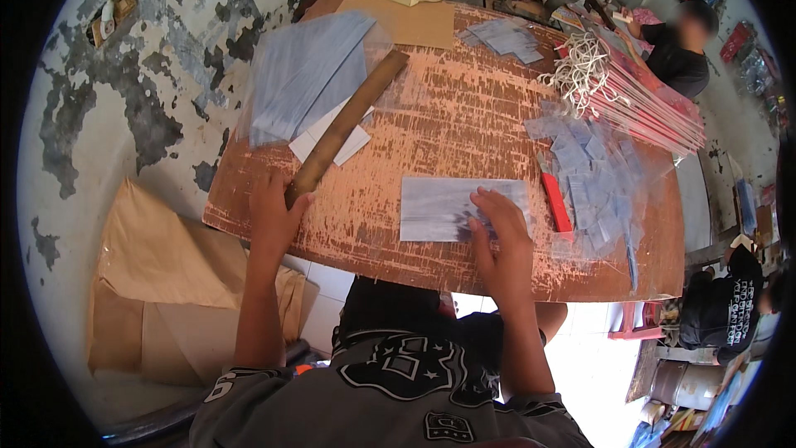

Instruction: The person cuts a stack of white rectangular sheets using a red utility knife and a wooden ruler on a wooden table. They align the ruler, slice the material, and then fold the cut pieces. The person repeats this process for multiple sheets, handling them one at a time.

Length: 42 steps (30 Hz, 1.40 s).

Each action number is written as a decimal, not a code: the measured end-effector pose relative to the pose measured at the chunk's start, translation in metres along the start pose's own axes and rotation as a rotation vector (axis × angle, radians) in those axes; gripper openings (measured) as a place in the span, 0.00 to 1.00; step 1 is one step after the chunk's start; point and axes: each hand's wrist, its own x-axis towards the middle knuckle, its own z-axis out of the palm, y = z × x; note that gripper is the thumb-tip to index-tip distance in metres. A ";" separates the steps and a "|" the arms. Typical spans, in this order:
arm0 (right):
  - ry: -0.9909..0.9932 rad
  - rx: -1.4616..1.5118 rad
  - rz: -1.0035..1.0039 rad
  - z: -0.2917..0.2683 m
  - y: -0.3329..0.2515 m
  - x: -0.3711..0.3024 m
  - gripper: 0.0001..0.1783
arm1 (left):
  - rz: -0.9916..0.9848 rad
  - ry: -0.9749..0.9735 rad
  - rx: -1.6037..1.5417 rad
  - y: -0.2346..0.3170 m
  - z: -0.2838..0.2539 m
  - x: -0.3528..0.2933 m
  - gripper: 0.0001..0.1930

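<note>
My left hand (pixel 277 209) is at the table's near left, closed on the lower end of a long brown wooden strip (pixel 347 130) that slants away to the upper right. My right hand (pixel 506 239) rests over a rectangular bluish-grey translucent plastic sheet (pixel 427 210) near the front edge, fingers stretched and apart; whether it is one sheet or a stack I cannot tell. Just right of it lies a red-handled cutter (pixel 555 202). A small white card (pixel 352 146) lies partly beneath the strip.
Large plastic sheets (pixel 307 75) lie at the far left, cut pieces (pixel 590 170) at the right, and a smaller pile (pixel 506 39) at the back. White cords (pixel 584 70) are heaped at the far right. A brown paper bundle (pixel 174 274) stands left; two other people are to the right.
</note>
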 end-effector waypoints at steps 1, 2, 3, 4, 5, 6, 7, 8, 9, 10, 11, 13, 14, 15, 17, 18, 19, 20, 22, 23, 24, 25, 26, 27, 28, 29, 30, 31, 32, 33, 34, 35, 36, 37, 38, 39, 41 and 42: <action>0.011 0.012 0.013 -0.001 -0.001 -0.002 0.20 | -0.007 -0.009 -0.054 -0.002 -0.001 0.001 0.23; 0.017 0.001 0.004 -0.001 0.000 -0.004 0.20 | -0.020 -0.009 -0.101 -0.004 -0.001 0.003 0.23; 0.022 0.004 0.004 -0.001 0.001 -0.005 0.21 | -0.032 -0.009 -0.148 -0.006 -0.001 0.004 0.23; 0.023 0.009 0.007 -0.001 0.002 -0.007 0.21 | -0.047 -0.015 -0.192 -0.005 -0.002 0.005 0.23; 0.024 0.015 0.011 -0.001 0.003 -0.008 0.21 | -0.076 -0.007 -0.219 -0.001 -0.004 0.005 0.22; 0.028 0.016 0.008 -0.002 0.003 -0.008 0.21 | -0.104 0.001 -0.245 0.005 -0.008 0.004 0.21; 0.029 0.016 0.011 -0.002 0.003 -0.011 0.21 | -0.135 0.003 -0.271 0.010 -0.010 0.004 0.21; 0.030 0.017 0.013 -0.003 0.003 -0.012 0.21 | -0.135 -0.048 -0.229 0.009 -0.010 0.007 0.20; 0.042 0.011 0.013 -0.003 0.003 -0.013 0.20 | -0.136 -0.098 -0.186 0.005 -0.011 0.010 0.20; 0.052 0.002 0.013 -0.004 0.004 -0.015 0.20 | -0.137 -0.149 -0.144 0.002 -0.011 0.013 0.20; 0.061 -0.006 0.013 -0.004 0.005 -0.016 0.19 | -0.107 -0.093 -0.146 -0.003 -0.008 0.015 0.20; 0.087 -0.006 0.020 -0.005 0.005 -0.019 0.18 | -0.047 0.017 -0.148 -0.007 0.000 0.017 0.22; 0.101 -0.005 0.024 -0.006 0.005 -0.021 0.18 | -0.068 0.018 -0.133 -0.005 0.000 0.017 0.22; 0.126 -0.002 0.024 -0.006 0.006 -0.023 0.17 | -0.088 0.020 -0.117 0.000 -0.001 0.017 0.22; 0.170 0.010 0.017 -0.007 0.008 -0.026 0.17 | -0.121 0.024 -0.152 0.007 -0.002 0.016 0.22; 0.185 0.003 0.021 -0.007 0.009 -0.027 0.16 | -0.130 0.023 -0.204 0.009 0.000 0.016 0.22; 0.200 -0.006 0.022 -0.009 0.009 -0.029 0.16 | -0.139 0.025 -0.259 0.009 0.003 0.017 0.22; 0.215 -0.015 0.023 -0.009 0.009 -0.030 0.16 | -0.119 0.036 -0.307 0.009 0.009 0.017 0.22; 0.229 -0.020 0.026 -0.010 0.011 -0.032 0.15 | -0.077 0.058 -0.402 0.009 0.022 0.021 0.22; 0.236 -0.023 0.028 -0.010 0.012 -0.033 0.14 | -0.072 0.034 -0.429 0.013 0.025 0.023 0.22; 0.237 -0.016 0.034 -0.009 0.012 -0.035 0.15 | -0.066 0.011 -0.457 0.019 0.028 0.025 0.22; 0.240 -0.010 0.039 -0.009 0.013 -0.036 0.16 | -0.058 -0.011 -0.486 0.024 0.030 0.028 0.22; 0.243 -0.005 0.043 -0.009 0.013 -0.037 0.17 | -0.056 -0.021 -0.481 0.028 0.033 0.029 0.22; 0.243 -0.008 0.045 -0.010 0.011 -0.037 0.17 | -0.054 -0.030 -0.475 0.032 0.036 0.031 0.22; 0.243 -0.012 0.052 -0.012 0.010 -0.038 0.17 | -0.052 -0.044 -0.468 0.034 0.038 0.032 0.22; 0.242 -0.016 0.058 -0.013 0.008 -0.039 0.16 | -0.036 -0.047 -0.438 0.037 0.039 0.033 0.22; 0.242 -0.018 0.059 -0.014 0.009 -0.040 0.16 | -0.020 -0.050 -0.408 0.039 0.040 0.034 0.22; 0.241 -0.018 0.061 -0.016 0.009 -0.040 0.16 | -0.005 -0.053 -0.376 0.039 0.040 0.034 0.22; 0.239 -0.017 0.062 -0.017 0.010 -0.041 0.16 | 0.007 -0.050 -0.365 0.038 0.041 0.034 0.22; 0.240 -0.012 0.067 -0.018 0.010 -0.043 0.16 | 0.018 -0.046 -0.355 0.036 0.044 0.033 0.22; 0.240 -0.009 0.072 -0.019 0.010 -0.044 0.16 | 0.029 -0.042 -0.345 0.034 0.046 0.032 0.22; 0.239 -0.005 0.077 -0.019 0.010 -0.046 0.16 | 0.060 -0.033 -0.318 0.034 0.046 0.032 0.22; 0.241 -0.008 0.082 -0.020 0.010 -0.046 0.16 | 0.090 -0.023 -0.290 0.035 0.046 0.031 0.21; 0.240 -0.007 0.087 -0.022 0.009 -0.046 0.16 | 0.117 -0.014 -0.259 0.039 0.044 0.030 0.21; 0.238 -0.006 0.092 -0.022 0.008 -0.046 0.16 | 0.066 -0.041 -0.268 0.043 0.039 0.029 0.20; 0.237 -0.009 0.091 -0.021 0.008 -0.047 0.16 | 0.015 -0.068 -0.276 0.050 0.033 0.027 0.19; 0.242 -0.018 0.082 -0.020 0.010 -0.048 0.15 | -0.027 -0.091 -0.262 0.054 0.029 0.028 0.17; 0.240 -0.016 0.083 -0.020 0.010 -0.049 0.16 | -0.023 -0.092 -0.237 0.052 0.030 0.029 0.17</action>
